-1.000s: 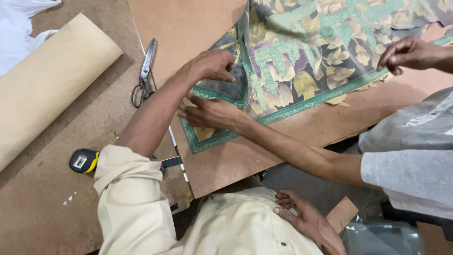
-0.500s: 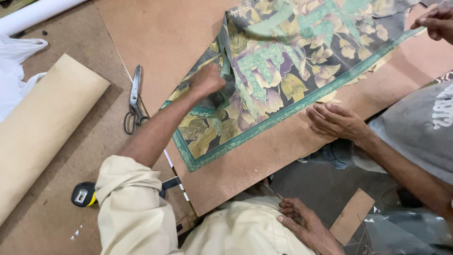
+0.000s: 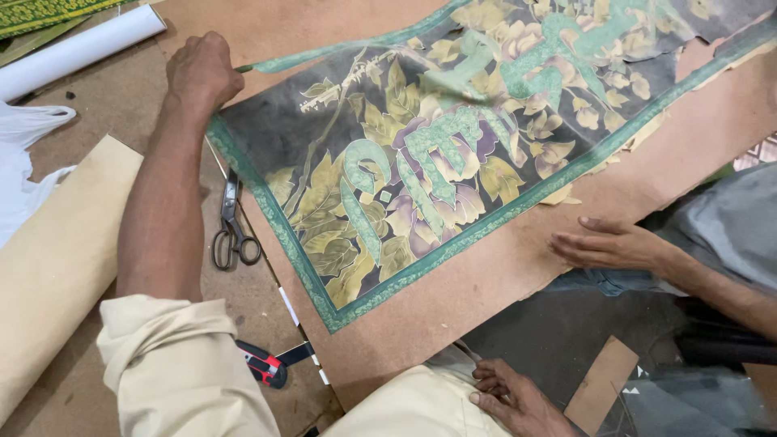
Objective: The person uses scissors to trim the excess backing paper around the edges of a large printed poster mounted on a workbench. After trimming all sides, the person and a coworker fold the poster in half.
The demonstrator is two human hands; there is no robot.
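left hand [image 3: 202,71]: closed in a fist at the far corner of the patterned cloth [image 3: 453,154], pinching its green border against the board.
right hand [image 3: 514,398]: resting near the lap on the cream trousers, fingers curled loosely, holding nothing.
other person's hand [image 3: 611,244]: open and flat on the brown board [image 3: 502,283], just beside the cloth's near edge, not touching it.
cloth: dark floral piece with green border, lying on the brown board, running from the near corner up toward the far right.
done so far: judged mostly spread out; middle and near corner lie flat, border reads as a straight line along the near side.
left to do: judged some smoothing yet; ripples near the far edge, ragged pale lining showing under the right part of the near border.
edges: board's near edge drops off close to the lap; cloth's near corner sits just inside it.
open room: bare board between cloth and the other person's hand; left side crowded by scissors [image 3: 231,226], a red-handled tool [image 3: 265,366], a tan roll [image 3: 57,267] and a white tube [image 3: 77,48].
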